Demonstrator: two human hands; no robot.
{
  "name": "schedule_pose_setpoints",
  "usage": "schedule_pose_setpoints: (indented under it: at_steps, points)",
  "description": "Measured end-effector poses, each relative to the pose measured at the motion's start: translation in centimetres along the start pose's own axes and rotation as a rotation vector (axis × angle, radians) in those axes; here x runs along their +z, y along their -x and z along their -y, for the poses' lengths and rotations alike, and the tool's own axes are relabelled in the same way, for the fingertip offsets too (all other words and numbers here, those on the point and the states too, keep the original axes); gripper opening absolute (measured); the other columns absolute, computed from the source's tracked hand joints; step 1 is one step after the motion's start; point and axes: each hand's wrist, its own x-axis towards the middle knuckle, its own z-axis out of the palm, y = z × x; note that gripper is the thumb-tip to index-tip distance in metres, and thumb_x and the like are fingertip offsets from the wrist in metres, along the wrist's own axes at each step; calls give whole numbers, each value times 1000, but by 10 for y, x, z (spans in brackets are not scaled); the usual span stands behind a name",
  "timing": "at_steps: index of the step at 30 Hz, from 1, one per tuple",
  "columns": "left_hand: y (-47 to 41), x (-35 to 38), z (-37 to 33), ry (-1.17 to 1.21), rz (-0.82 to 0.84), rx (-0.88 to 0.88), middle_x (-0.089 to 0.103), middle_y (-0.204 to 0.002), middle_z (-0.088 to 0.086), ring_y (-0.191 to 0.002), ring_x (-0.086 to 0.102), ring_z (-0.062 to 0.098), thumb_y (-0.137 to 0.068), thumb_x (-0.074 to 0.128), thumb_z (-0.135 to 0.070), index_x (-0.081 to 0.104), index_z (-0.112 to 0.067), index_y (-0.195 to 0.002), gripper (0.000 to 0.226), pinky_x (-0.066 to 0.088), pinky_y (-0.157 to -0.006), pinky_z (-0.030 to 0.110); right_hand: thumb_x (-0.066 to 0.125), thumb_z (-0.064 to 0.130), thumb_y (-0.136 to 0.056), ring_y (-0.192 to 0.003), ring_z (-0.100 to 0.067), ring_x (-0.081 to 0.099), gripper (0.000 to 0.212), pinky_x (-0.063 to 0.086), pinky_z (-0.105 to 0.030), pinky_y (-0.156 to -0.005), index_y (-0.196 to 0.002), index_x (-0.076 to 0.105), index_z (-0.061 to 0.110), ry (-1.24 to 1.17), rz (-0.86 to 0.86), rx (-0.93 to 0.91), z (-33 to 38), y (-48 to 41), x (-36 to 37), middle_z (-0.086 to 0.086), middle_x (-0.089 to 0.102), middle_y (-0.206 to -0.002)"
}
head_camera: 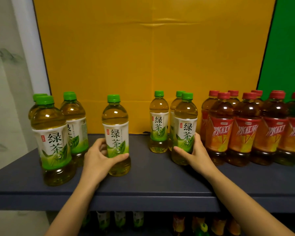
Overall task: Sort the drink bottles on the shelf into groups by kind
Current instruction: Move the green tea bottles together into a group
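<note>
Two curled grips at label height: left hand [99,157] round middle green tea bottle [115,133], right hand [197,150] round right green tea bottle [185,130]; full, likely heavy, slick.

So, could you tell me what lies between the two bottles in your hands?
Bare shelf in the head view; one green tea bottle stands further back.

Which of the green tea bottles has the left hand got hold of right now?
The lone green tea bottle in the middle of the shelf, gaps on both sides; the left hand grips its lower label.
</note>
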Motion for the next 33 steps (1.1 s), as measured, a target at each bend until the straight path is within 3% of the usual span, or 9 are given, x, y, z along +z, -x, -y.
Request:
schedule_pose_setpoints:
  at_steps: [3, 6, 11, 13, 22, 27, 30, 33]
  points:
    - [-1, 23, -8, 25, 82, 32, 62, -94, -12, -82, 60, -7, -53, 87, -12, 55, -22, -102, 59, 50, -64, 6, 72, 23, -78, -122, -6, 34, 71, 33, -25, -101, -137, 32, 18, 37, -25, -13, -1, 0, 0, 11, 38, -123]
    - [-3, 48, -17, 26, 151, 79, 63, -97, -10, -80, 60, -10, -53, 87, -14, 56, -18, -104, 59, 47, -65, 5, 74, 23, -76, -122, -6, 36, 76, 35, -26, -102, -138, 30, 19, 22, -41, -16, -3, 0, 0, 11, 40, -126]
    - [-14, 81, -24, -46, 191, 108, 65, -108, -2, -99, 61, 12, -52, 88, -29, 54, -18, -106, 64, 53, -87, 32, 75, 22, -74, -122, -6, 42, 79, 39, -29, -102, -136, 27, 24, -43, -43, 7, -6, 1, -1, 11, 43, -126]
    - [-17, 91, -24, -53, 182, 108, 66, -110, 2, -101, 62, 16, -51, 89, -32, 54, -18, -105, 65, 53, -89, 40, 75, 21, -74, -123, -8, 43, 77, 40, -32, -104, -135, 28, 25, -69, -35, 13, -6, 0, -1, 11, 44, -126]
    - [-20, 107, -18, -135, 202, 157, 65, -113, -2, -103, 61, 15, -55, 83, -45, 49, -20, -105, 65, 53, -86, 41, 73, 22, -77, -128, -12, 40, 78, 39, -37, -106, -139, 26, 20, -24, -49, -23, -10, -2, 3, 4, 42, -135]
    - [-16, 104, -14, -112, 257, 154, 61, -119, -8, -110, 57, 8, -50, 71, -66, 47, -29, -113, 77, 51, -92, 39, 73, 23, -76, -131, -10, 31, 85, 31, -33, -110, -144, 22, 16, 25, -107, -48, -7, 1, 7, -2, 35, -141]
    - [-5, 91, -19, -170, 126, 223, 60, -117, -12, -108, 55, 2, -55, 63, -72, 53, -26, -118, 78, 48, -94, 27, 71, 22, -79, -139, -14, 20, 84, 22, -31, -115, -144, 20, 11, 100, -259, -165, 1, 8, 7, -6, 23, -148]
    - [11, 62, -25, -232, -157, 420, 60, -101, -11, -99, 54, 3, -70, 61, -57, 59, -23, -104, 48, 42, -87, 14, 63, 23, -81, -137, -9, 25, 64, 24, -21, -112, -137, 33, 17, 59, -331, -395, 17, 18, 5, -2, 28, -143]
